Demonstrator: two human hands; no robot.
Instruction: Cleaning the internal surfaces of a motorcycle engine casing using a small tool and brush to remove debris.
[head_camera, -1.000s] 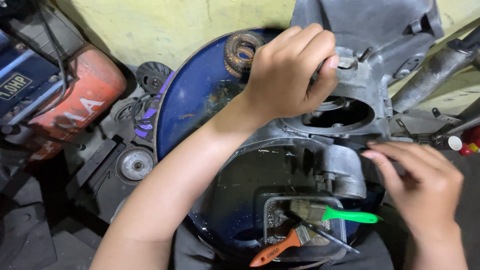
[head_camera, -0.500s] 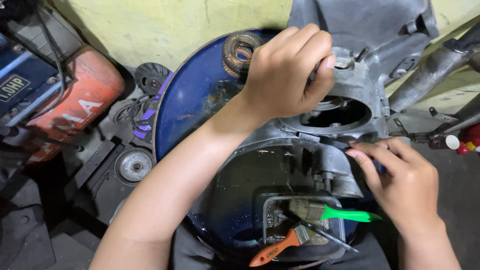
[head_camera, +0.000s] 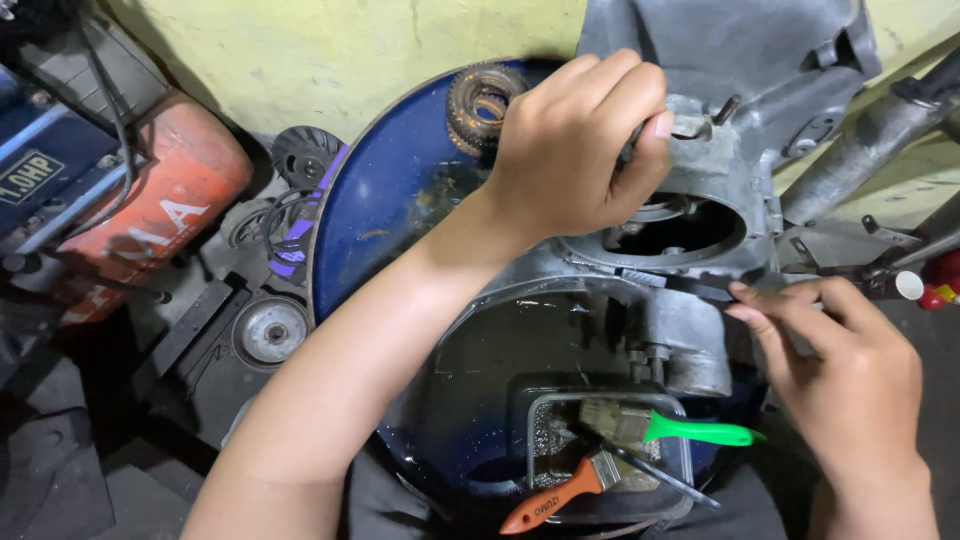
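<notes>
Grey engine casing (head_camera: 690, 300) under both hands (head_camera: 580, 150)

1. Illumination: moderate and even, from above; the yellow wall (head_camera: 330, 60) is the brightest area.
2. Shadows: the lower left corner is dark, with detail lost.
3. Glare: soft highlights on the wet blue basin (head_camera: 390, 190).
4. Focus: the left hand (head_camera: 580, 150) and right hand (head_camera: 850, 380) are sharp; no motion blur is visible.
5. Distortion: slight wide-angle stretching at the edges.
</notes>
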